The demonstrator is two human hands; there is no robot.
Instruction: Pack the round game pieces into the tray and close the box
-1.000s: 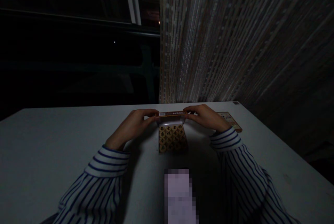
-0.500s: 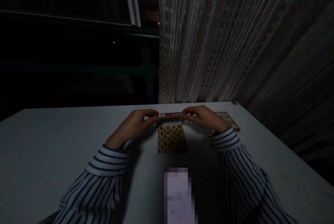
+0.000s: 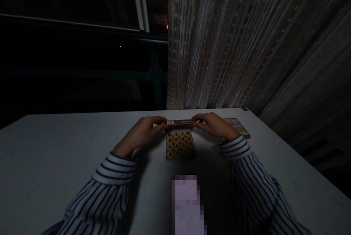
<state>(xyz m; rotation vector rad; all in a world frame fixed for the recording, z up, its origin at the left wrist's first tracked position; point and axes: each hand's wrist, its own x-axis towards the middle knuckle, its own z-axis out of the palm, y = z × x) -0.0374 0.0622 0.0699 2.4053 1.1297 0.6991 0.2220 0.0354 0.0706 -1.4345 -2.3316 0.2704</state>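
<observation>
My left hand [image 3: 144, 132] pinches the left end of a brown-orange chess box [image 3: 179, 122], thumb below and fingers on top. At the other end of it, my right hand [image 3: 215, 124] grips with thumb and fingers in the same way. A printed side with a barcode faces me. Just on the near side lie round wooden Chinese chess pieces [image 3: 180, 145] in neat rows, dark characters facing up. Whether a tray lies beneath them is too dark to tell. Beyond my right wrist rests a flat box or lid [image 3: 238, 127] with printed characters, partly covered by the hand.
The white table [image 3: 68, 143] carries everything. A pixelated, phone-shaped object [image 3: 188, 205] lies near me, between my forearms. A string curtain [image 3: 219, 45] hangs behind the table's far edge, and a dark window [image 3: 68, 63] is at the far left.
Both hands keep hold of the chess box, which sits almost where it was. The whole view has shifted slightly; the pieces stay in their rows.
</observation>
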